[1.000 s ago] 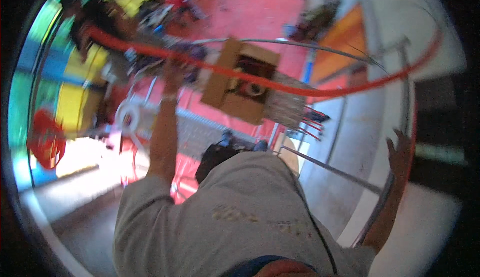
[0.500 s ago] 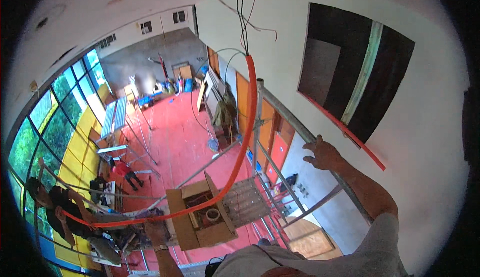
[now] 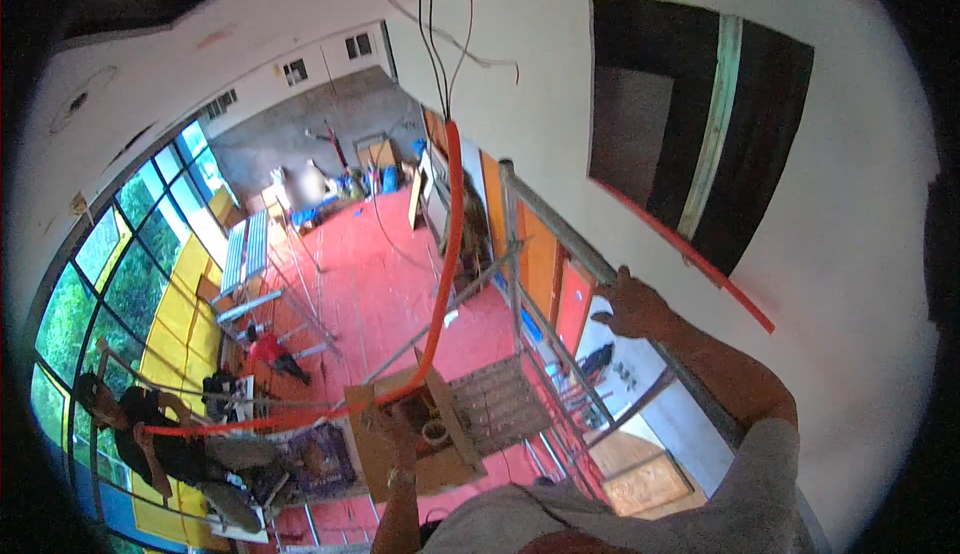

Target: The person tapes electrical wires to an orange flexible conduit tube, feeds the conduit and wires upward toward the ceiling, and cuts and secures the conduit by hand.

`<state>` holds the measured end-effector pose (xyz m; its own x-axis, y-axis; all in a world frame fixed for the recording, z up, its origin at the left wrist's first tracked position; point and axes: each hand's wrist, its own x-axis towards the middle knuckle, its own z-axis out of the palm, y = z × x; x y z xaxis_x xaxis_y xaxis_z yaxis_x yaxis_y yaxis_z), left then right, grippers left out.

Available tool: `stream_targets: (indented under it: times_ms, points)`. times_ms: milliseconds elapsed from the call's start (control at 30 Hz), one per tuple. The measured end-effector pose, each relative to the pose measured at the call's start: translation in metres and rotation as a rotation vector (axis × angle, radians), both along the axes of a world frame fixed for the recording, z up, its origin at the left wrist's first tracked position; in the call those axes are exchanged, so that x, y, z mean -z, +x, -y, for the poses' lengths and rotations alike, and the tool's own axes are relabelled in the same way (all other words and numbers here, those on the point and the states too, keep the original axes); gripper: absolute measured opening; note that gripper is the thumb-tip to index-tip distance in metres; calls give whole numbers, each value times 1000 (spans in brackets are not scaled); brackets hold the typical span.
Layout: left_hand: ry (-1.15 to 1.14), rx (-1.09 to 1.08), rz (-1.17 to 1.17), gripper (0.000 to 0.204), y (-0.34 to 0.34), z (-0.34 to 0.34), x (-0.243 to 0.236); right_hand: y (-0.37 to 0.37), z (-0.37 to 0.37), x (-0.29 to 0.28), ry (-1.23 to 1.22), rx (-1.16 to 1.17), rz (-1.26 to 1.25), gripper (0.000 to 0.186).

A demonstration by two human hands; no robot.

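An orange flexible conduit (image 3: 452,244) hangs in a curve from several thin wires (image 3: 435,49), then bends to the left. My left hand (image 3: 395,436) is raised above an open cardboard box (image 3: 440,472), its blurred fingers closed at the bend of the conduit. A roll of pale tape (image 3: 434,430) shows inside the box. My right hand (image 3: 640,311) rests on a sloping metal scaffold rail (image 3: 570,239), fingers stretched out and apart, the forearm lying along the rail. At the left, a co-worker (image 3: 150,434) in a dark top holds the other stretch of conduit.
Scaffold planks (image 3: 500,401) and a purple bag (image 3: 322,459) lie beside the box. Far below spreads a red floor (image 3: 350,284), where a person in red (image 3: 268,351) bends over. A dark wall opening (image 3: 640,134) is at the upper right; tall windows (image 3: 135,214) line the left.
My left hand has moved right and up, to over the box. The conduit's upper part has shifted left, its lower part is raised. My right hand has stayed at the rail.
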<state>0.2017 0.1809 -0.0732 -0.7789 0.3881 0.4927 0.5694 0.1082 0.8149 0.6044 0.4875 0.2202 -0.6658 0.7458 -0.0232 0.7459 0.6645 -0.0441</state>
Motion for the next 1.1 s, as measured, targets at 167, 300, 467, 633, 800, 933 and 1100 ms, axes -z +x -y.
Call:
stream_targets:
  times_ms: [167, 300, 467, 633, 800, 933, 1100]
  points:
    - [-186, -46, -432, 56, 48, -56, -113, 0, -6, 7, 26, 5, 21, 57]
    - [-143, 236, -341, 58, 46, -101, -138, -1, -15, 2, 48, -71, -43, 56]
    - [-202, 337, -272, 63, 52, -123, -130, 0, -10, -10, 4, -61, -107, 55]
    - [-119, 62, -528, 54, 70, -122, -123, 3, -14, 12, 28, -112, -142, 58]
    - [59, 321, -245, 49, 111, -104, -233, 4, 1, -4, -28, -76, -101, 59]
    - [222, 636, -111, 62, 123, -76, -350, 5, 0, -6, -12, -80, -93, 57]
    - [-338, 515, -1421, 54, 149, -5, -561, 2, 3, -15, -33, -36, -40, 56]
